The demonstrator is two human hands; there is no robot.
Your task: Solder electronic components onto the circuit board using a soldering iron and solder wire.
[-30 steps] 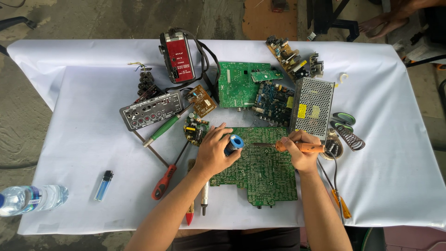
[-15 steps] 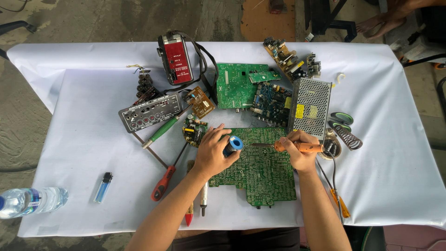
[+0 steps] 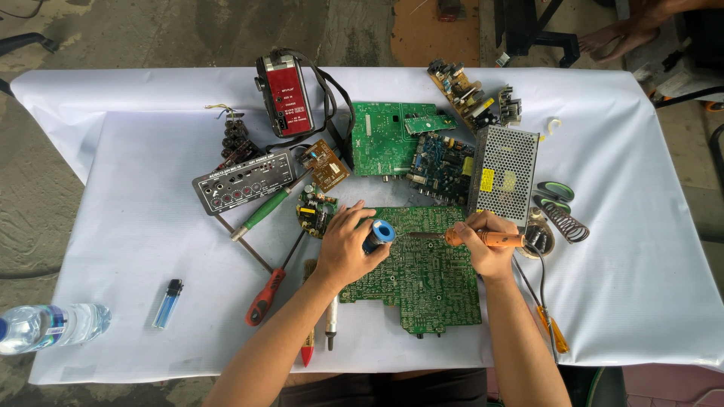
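**Iron and solder spool over the big board**

Large green circuit board [image 3: 422, 264] lies flat on the white cloth [image 3: 113, 226], solder side up for access. Left hand [image 3: 345, 245] curls closed around a blue solder spool [image 3: 378, 234], resting on the board. Right hand [image 3: 483, 243] grips the orange soldering iron [image 3: 475, 238] pen-style, tip pointing left, low over the board.

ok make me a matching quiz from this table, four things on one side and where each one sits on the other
Things:
1. lighter
2. water bottle
3. soldering iron
4. solder spool

Places:
A. in the right hand
B. in the left hand
C. far left table edge
D. on the cloth, just right of the bottle

Pairs: 1-D, 2-C, 3-A, 4-B
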